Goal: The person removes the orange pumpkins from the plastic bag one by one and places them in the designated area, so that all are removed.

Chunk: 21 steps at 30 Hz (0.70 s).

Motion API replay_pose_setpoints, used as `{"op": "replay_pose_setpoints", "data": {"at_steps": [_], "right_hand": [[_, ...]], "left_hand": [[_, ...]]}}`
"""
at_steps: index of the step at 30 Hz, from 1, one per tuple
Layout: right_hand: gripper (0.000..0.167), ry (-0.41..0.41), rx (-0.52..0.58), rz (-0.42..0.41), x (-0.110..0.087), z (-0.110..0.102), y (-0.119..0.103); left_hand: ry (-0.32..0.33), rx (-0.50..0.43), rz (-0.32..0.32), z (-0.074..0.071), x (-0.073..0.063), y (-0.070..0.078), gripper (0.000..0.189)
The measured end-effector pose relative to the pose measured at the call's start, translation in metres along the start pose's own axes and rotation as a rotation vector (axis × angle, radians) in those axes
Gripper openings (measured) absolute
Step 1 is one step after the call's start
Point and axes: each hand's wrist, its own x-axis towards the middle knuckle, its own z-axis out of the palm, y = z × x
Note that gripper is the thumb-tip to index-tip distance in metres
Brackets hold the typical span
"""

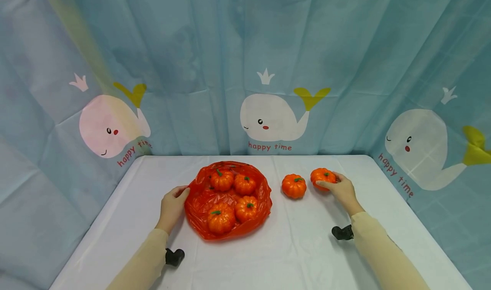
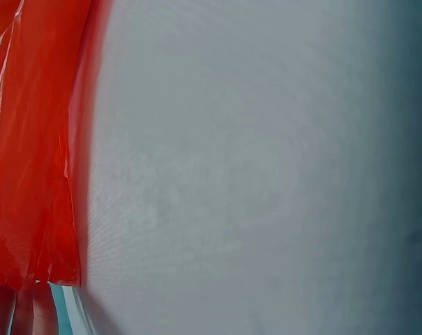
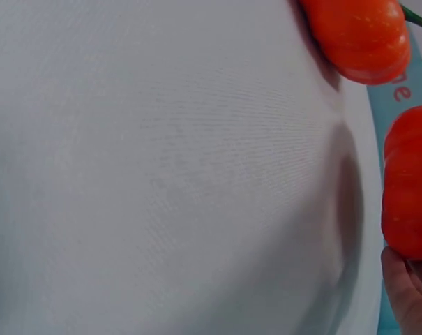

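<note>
A red plastic bag (image 1: 199, 205) lies wide-mouthed on the table, with several small orange pumpkins inside, one of them a pumpkin (image 1: 221, 219) near its front. My left hand (image 1: 174, 207) pinches the bag's left rim; in the left wrist view its fingers (image 2: 35, 314) show behind the red plastic (image 2: 29, 153). My right hand (image 1: 343, 192) grips another pumpkin (image 1: 321, 178) at the right, and the right wrist view shows that pumpkin (image 3: 411, 185) raised over its shadow. Between bag and right hand, a loose pumpkin (image 1: 293, 186) with a green stem sits on the table.
The white table (image 1: 291, 251) runs back to a blue curtain (image 1: 215, 60) printed with whales, which also hangs along both sides. Black wrist mounts (image 1: 174, 257) stick out from both sleeves above the tabletop.
</note>
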Motion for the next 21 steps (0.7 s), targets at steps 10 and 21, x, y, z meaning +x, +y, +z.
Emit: {"op": "replay_pose_setpoints", "data": {"at_steps": [10, 21], "right_hand": [[0.094, -0.014, -0.028, 0.002, 0.0016, 0.0034, 0.0020], [0.090, -0.012, -0.066, 0.003, 0.0042, 0.0096, 0.0069]], "left_hand": [[-0.010, -0.005, -0.007, 0.0006, 0.0003, -0.0005, 0.043], [-0.016, -0.002, -0.012, 0.0000, -0.0009, 0.0002, 0.043]]}}
